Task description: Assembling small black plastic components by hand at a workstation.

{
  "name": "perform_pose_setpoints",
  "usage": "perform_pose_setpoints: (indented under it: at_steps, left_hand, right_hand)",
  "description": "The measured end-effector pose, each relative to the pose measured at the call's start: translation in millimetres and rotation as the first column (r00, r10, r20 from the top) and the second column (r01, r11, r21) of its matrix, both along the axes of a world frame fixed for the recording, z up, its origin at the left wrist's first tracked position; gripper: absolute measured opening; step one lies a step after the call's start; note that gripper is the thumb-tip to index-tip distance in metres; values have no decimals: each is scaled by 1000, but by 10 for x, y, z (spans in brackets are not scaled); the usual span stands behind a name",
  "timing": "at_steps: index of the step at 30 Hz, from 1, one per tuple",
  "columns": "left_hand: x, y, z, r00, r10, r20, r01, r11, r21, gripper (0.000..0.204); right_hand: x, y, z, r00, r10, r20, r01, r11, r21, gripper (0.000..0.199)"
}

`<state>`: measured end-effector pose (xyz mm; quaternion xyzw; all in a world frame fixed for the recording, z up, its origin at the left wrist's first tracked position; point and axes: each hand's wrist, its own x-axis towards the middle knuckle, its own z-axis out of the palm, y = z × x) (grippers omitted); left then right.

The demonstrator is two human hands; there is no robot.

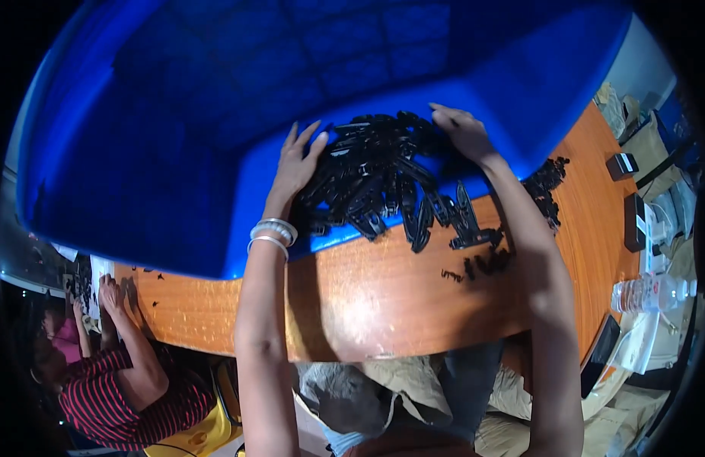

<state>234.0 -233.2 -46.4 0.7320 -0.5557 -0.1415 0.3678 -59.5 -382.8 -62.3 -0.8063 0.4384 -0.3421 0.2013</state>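
Observation:
A heap of glossy black plastic clip-like pieces (375, 164) lies at the open mouth of a large blue plastic bin (238, 183). The bin appears tipped on its side, with its opening toward me. Some pieces hang over the near lip. My left hand (298, 164) rests along the left side of the heap, open, fingers spread and pointing away from me. On the far right side my right hand (465, 133) is open too, its fingers stretched toward the heap. Neither palm is wrapped round a piece. The bottom layers of the heap are hidden.
Small black parts (486, 263) lie on the wooden table (413, 305) in front of the bin, and more black parts (548, 183) sit beyond my right forearm. Black boxes (634, 221) and a plastic bottle (649, 295) are at the right edge. A person in a striped shirt (128, 400) works at left.

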Motion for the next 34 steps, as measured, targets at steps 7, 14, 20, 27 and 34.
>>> perform_pose_setpoints:
  at_steps: [7, 14, 20, 27, 34]
  left_hand:
    - [-373, -566, 112, 965, -230, 127, 200, 957, 209, 55]
    - [-600, -76, 20, 949, -273, 157, 245, 954, 174, 61]
    - [-900, 366, 46, 950, -239, 200, 221, 969, 108, 59]
    - [-1241, 1416, 273, 869, -332, 366, 401, 907, -130, 54]
    - [-1420, 2097, 14, 808, -285, 515, 361, 931, -51, 66]
  right_hand:
    - [548, 165, 54, 900, 435, -14, -433, 898, 79, 35]
    - [338, 596, 22, 888, 459, -34, -454, 886, 96, 32]
    - [175, 995, -46, 894, 440, 83, -428, 894, -131, 30]
    - [-267, 2404, 327, 879, 464, -107, -476, 859, -188, 46]
    - [-177, 2939, -28, 921, 309, -238, -370, 883, -287, 62]
